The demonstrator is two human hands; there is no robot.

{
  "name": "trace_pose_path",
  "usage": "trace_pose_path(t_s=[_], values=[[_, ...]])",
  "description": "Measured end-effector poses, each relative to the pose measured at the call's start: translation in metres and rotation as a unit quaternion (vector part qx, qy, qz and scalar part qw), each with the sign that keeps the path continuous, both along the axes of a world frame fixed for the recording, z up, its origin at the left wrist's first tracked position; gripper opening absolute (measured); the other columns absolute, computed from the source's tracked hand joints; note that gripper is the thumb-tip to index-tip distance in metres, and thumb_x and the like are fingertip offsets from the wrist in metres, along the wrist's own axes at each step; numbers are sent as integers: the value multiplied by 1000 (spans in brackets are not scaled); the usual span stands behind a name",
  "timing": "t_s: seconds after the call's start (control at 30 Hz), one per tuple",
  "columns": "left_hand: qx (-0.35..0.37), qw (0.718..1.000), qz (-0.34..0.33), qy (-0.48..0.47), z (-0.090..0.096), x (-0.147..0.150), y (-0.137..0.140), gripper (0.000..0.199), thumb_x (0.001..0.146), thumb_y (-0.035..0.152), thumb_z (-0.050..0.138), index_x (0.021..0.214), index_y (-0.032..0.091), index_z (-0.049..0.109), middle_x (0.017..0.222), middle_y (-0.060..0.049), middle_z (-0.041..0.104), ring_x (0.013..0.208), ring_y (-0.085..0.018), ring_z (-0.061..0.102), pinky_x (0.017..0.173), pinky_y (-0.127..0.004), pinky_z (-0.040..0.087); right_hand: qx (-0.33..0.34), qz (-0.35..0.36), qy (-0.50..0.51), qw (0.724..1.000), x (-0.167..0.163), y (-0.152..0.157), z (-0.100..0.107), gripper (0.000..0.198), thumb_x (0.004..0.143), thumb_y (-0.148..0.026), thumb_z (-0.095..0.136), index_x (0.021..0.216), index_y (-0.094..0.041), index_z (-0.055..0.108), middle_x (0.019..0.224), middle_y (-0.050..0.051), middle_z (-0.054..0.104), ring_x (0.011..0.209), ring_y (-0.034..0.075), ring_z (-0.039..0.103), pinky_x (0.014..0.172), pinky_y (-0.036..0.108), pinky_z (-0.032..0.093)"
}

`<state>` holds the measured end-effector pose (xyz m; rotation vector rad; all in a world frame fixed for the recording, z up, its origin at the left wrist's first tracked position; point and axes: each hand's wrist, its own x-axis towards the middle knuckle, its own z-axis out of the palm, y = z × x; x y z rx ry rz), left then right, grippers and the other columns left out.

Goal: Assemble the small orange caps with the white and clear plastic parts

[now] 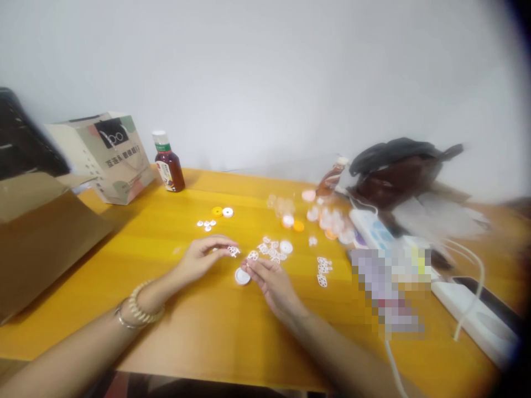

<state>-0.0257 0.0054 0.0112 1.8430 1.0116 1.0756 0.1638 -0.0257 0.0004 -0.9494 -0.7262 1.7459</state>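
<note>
My left hand (207,255) pinches a small white openwork plastic piece (233,251) between thumb and fingertips, just above the table. Close beside it, my right hand (271,282) grips a similar white cut-out piece (253,255). Under the right fingertips lies a round white disc (242,276), partly covered by them. Several more white cut-out pieces (269,249) are heaped behind the right hand, with a white round cap (286,247) at their side. Beyond the left hand are several small white buttons (206,224), a yellow disc (217,211) and a white disc (228,212).
A brown carton (41,243) and a paper bag (118,160) stand at left, near a dark red drink bottle (169,166). More white pieces (322,271) lie right. Blurred discs (332,221), a power strip (473,315) with cables and a dark bag (402,171) occupy the right side.
</note>
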Motion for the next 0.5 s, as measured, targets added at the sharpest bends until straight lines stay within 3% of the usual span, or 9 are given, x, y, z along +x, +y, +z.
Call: trace_pose_path(t_s=[0.23,0.37,0.5], values=[[92,990,-100,46,16,4,2,19,84,24,52,96,17,66,95,-7,66,90,-17,60,82,-32,49,26,92,-30,995,2,-1,5,24,64,-35,72,74,-14,70,74,5,69,70,12,62,80,28,46],[110,977,-165,77,23,6,7,20,85,23,52,99,19,64,96,-7,66,90,-16,59,82,-32,48,42,90,-33,995,4,0,5,23,65,-35,72,74,-14,70,71,4,68,66,11,61,73,25,47],[116,973,-183,81,22,8,10,20,85,20,50,101,19,64,97,-7,65,92,-16,59,84,-31,47,39,81,-13,996,5,1,4,22,64,-33,73,76,-15,70,74,4,68,70,11,61,77,25,47]])
